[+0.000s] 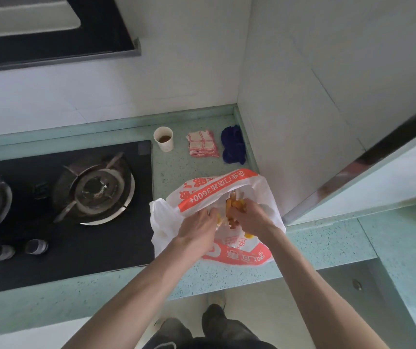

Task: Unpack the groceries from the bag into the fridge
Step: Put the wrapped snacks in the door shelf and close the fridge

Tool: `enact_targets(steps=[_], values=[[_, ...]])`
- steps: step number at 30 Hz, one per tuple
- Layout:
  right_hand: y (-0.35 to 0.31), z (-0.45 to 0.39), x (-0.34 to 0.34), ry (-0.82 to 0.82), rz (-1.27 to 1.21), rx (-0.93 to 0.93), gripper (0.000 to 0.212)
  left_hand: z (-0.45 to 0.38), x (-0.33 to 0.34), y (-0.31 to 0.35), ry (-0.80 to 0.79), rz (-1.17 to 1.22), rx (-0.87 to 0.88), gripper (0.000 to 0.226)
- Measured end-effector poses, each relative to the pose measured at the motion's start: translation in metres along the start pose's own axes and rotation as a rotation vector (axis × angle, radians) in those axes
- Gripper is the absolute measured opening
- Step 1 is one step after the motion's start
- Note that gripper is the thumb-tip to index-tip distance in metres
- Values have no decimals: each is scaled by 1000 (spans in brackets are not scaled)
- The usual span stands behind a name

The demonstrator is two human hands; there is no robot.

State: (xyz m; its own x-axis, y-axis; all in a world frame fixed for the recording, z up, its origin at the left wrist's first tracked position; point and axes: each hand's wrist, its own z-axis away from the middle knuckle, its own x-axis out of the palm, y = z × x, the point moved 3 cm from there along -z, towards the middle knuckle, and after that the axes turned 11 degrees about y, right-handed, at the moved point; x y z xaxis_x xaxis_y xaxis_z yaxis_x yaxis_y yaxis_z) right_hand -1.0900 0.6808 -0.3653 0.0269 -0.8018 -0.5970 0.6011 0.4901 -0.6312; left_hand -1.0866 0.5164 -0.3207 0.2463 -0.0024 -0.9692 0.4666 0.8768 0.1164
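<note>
You are reaching into the bag (203, 195) at the worktop's (176, 172) five o'clock; right hand (248, 219) gripping orange produce (234, 206), left hand's (196, 226) grip unclear. Next, lift it clear.

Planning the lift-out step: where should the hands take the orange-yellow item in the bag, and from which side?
Judging from this view: grip the orange-yellow item around its middle, from above through the bag's open mouth. It lies lengthwise in the opening, its top showing while plastic walls close off its sides. The right hand already holds it there; the left hand is in the bag, its grip hidden.
</note>
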Motion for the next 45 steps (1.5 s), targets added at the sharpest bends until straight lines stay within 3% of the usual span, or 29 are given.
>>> enact_targets(steps=[7, 11, 15, 19, 25, 30, 33, 37, 45], values=[[-14, 49, -10, -152, -333, 61, 23, 46, -27, -8, -36, 365, -115, 54], [-21, 81, -19, -230, -484, 40, 37, 67, -44, -14, -69, 769, -253, 26], [-33, 105, -18, -224, -637, 50, 47, 96, -74, -25, 52, 1176, -345, 15], [-59, 135, -18, -206, -731, -57, 37, 121, -96, -37, 170, 1570, -445, 25], [-113, 196, -9, -252, -814, -91, 27, 172, -118, -56, 375, 1969, -545, 9], [-160, 266, 30, -402, -764, -153, 15, 255, -113, -94, 572, 1945, -704, 16], [-177, 307, 69, -503, -668, -190, 20, 314, -112, -105, 676, 1872, -803, 9], [-189, 364, 124, -649, -568, -262, 26, 400, -104, -116, 837, 1733, -934, 25], [-192, 499, 217, -877, -355, -337, 25, 582, -83, -120, 1234, 1696, -1137, 29]])
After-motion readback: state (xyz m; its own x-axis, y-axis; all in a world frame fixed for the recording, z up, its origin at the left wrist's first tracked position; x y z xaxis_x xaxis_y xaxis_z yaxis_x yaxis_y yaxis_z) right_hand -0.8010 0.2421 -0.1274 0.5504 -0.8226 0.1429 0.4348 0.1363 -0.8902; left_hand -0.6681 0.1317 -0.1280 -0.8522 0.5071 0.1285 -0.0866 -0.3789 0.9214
